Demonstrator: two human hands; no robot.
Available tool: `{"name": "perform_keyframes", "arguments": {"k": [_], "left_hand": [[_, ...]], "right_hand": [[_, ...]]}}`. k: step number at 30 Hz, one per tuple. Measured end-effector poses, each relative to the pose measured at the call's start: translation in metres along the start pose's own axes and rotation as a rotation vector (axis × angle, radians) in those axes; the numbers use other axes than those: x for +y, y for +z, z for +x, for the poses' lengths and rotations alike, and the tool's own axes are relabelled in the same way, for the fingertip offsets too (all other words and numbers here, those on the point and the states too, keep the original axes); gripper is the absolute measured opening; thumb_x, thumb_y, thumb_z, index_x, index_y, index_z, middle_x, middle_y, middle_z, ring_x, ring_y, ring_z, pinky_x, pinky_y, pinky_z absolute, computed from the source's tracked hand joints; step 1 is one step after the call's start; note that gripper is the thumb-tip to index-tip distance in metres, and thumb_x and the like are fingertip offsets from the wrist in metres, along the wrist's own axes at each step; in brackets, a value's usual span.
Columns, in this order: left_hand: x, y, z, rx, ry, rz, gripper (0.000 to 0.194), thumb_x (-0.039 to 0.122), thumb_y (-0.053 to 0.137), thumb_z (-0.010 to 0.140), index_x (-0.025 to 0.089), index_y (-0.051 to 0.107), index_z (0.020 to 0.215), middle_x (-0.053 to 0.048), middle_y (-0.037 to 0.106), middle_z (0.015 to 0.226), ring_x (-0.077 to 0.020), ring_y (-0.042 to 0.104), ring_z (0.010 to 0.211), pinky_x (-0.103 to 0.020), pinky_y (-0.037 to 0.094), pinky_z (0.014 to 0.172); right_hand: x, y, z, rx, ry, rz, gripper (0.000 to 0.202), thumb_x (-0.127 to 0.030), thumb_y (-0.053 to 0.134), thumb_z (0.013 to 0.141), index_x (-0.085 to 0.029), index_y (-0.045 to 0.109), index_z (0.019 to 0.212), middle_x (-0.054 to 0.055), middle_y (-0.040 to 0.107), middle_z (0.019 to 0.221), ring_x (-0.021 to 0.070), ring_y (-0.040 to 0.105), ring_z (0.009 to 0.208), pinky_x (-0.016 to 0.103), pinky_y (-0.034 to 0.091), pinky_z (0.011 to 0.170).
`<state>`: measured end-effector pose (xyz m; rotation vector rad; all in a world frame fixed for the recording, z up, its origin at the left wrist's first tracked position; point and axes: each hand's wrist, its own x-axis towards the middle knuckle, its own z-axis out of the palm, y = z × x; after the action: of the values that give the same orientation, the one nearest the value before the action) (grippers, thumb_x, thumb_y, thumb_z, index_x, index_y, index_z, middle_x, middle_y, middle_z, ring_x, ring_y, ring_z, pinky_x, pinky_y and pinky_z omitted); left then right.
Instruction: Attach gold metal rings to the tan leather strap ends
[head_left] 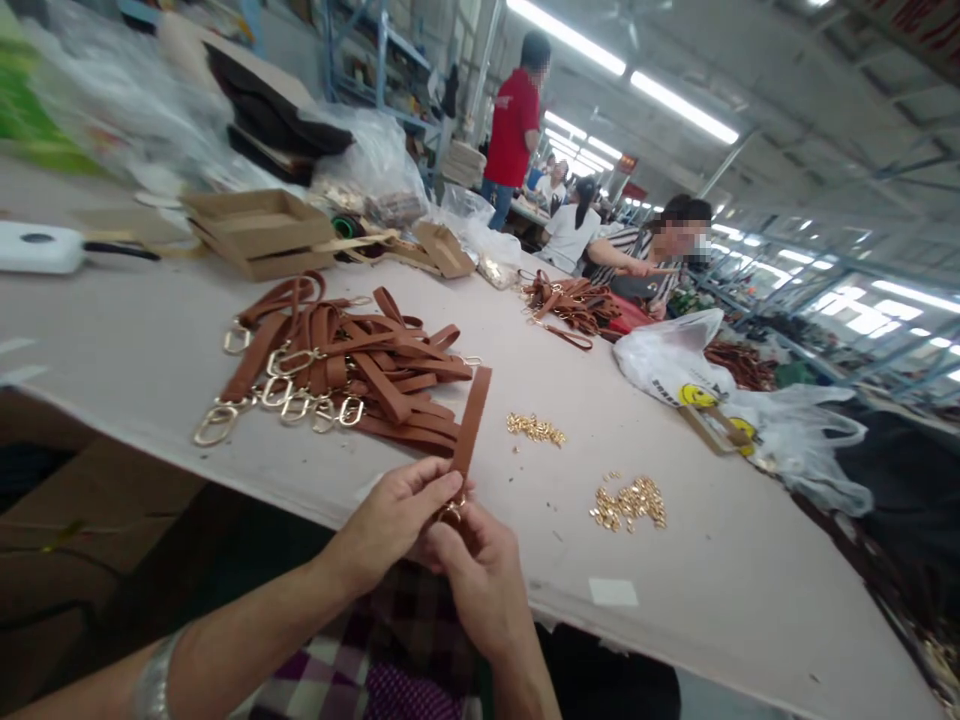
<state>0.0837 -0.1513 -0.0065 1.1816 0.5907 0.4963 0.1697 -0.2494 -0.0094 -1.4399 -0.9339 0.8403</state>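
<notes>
Near the table's front edge, my left hand [409, 510] pinches a brown leather strap [474, 415] between thumb and fingers. The strap's free end points up and away from me. At its lower end sits a small gold-coloured metal ring [451, 514], partly covered by fingers. My right hand [480, 565] is closed around this metal end, close against my left fingertips. Just beyond lies a heap of brown leather straps [375, 365], several of them fitted with gold-coloured clasps [296, 405]. To the right are two small piles of gold metal pieces [630, 503], [535, 429].
A cardboard tray [259, 235] and clear plastic bags [375, 160] stand at the back left. More straps [574, 300] lie farther off, near a seated co-worker [652, 255]. White plastic bags [671, 360] and a small box [712, 428] line the right side.
</notes>
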Motion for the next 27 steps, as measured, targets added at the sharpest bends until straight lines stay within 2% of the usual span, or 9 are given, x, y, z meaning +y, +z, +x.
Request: {"name": "perform_keyframes", "arguments": {"k": [3,6,9,12,15,19,22,25,27], "left_hand": [[0.007,-0.005,0.016,0.095,0.030,-0.082,0.028,0.045,0.063,0.082,0.017,0.057,0.084,0.001,0.062,0.073,-0.0127,0.063,0.068,-0.022,0.054,0.064],[0.014,-0.007,0.032,0.154,-0.003,-0.062,0.031,0.048,0.058,0.083,0.018,0.055,0.087,0.004,0.058,0.065,-0.0093,0.056,0.051,-0.020,0.050,0.051],[0.018,-0.003,0.045,0.131,-0.004,-0.040,0.026,0.042,0.058,0.081,0.017,0.054,0.087,0.005,0.053,0.065,-0.0074,0.048,0.044,-0.020,0.045,0.044],[0.021,0.003,0.059,0.089,0.018,-0.035,0.023,0.032,0.061,0.074,0.016,0.055,0.091,0.003,0.058,0.070,-0.0091,0.053,0.053,-0.020,0.045,0.050],[0.026,0.009,0.082,0.056,0.073,0.020,0.023,0.026,0.059,0.069,0.015,0.057,0.089,-0.001,0.063,0.075,-0.0100,0.055,0.057,-0.019,0.039,0.050],[0.028,0.018,0.119,-0.013,0.137,0.056,0.026,0.025,0.055,0.068,0.015,0.060,0.091,-0.004,0.068,0.086,-0.0121,0.058,0.063,-0.020,0.038,0.051],[0.020,0.026,0.139,-0.063,0.202,0.062,0.033,0.025,0.054,0.071,0.015,0.060,0.102,-0.005,0.069,0.091,-0.0140,0.060,0.070,-0.020,0.039,0.052],[0.008,0.028,0.147,-0.079,0.196,0.080,0.034,0.027,0.053,0.076,0.015,0.059,0.107,-0.005,0.068,0.091,-0.0159,0.062,0.075,-0.019,0.038,0.051],[0.003,0.028,0.146,-0.088,0.184,0.095,0.033,0.029,0.054,0.078,0.015,0.059,0.108,-0.005,0.068,0.088,-0.0167,0.062,0.075,-0.020,0.038,0.051]], "right_hand": [[0.000,-0.032,0.013,0.147,-0.131,-0.416,0.020,-0.031,0.054,0.090,-0.020,0.070,0.093,0.002,0.071,0.089,0.0160,0.063,0.081,0.025,0.047,0.074],[0.008,-0.064,0.044,0.336,-0.148,-0.783,0.025,-0.030,0.050,0.091,-0.018,0.068,0.104,0.007,0.072,0.095,0.0194,0.065,0.083,0.030,0.046,0.077],[0.012,-0.078,0.077,0.347,-0.125,-1.065,0.028,-0.024,0.049,0.091,-0.015,0.066,0.111,0.012,0.072,0.100,0.0228,0.067,0.086,0.033,0.047,0.077],[0.013,-0.076,0.097,0.311,-0.185,-1.259,0.021,-0.012,0.051,0.085,-0.017,0.071,0.090,0.011,0.074,0.086,0.0235,0.069,0.080,0.030,0.046,0.068],[0.024,-0.075,0.105,0.303,-0.216,-1.330,0.027,-0.002,0.049,0.081,-0.019,0.068,0.071,0.007,0.070,0.067,0.0219,0.067,0.067,0.028,0.042,0.058],[0.046,-0.081,0.109,0.295,-0.181,-1.325,0.029,0.003,0.049,0.076,-0.019,0.068,0.072,0.006,0.070,0.069,0.0220,0.067,0.067,0.028,0.040,0.059],[0.055,-0.086,0.109,0.310,-0.137,-1.293,0.030,0.002,0.046,0.077,-0.019,0.067,0.074,0.007,0.071,0.075,0.0220,0.066,0.070,0.028,0.040,0.062],[0.054,-0.093,0.108,0.269,-0.157,-1.157,0.028,-0.001,0.045,0.079,-0.019,0.066,0.075,0.006,0.070,0.077,0.0211,0.064,0.074,0.028,0.040,0.066],[0.047,-0.102,0.106,0.232,-0.162,-0.945,0.023,-0.010,0.046,0.084,-0.020,0.065,0.077,0.004,0.068,0.076,0.0192,0.062,0.072,0.026,0.041,0.066]]}}
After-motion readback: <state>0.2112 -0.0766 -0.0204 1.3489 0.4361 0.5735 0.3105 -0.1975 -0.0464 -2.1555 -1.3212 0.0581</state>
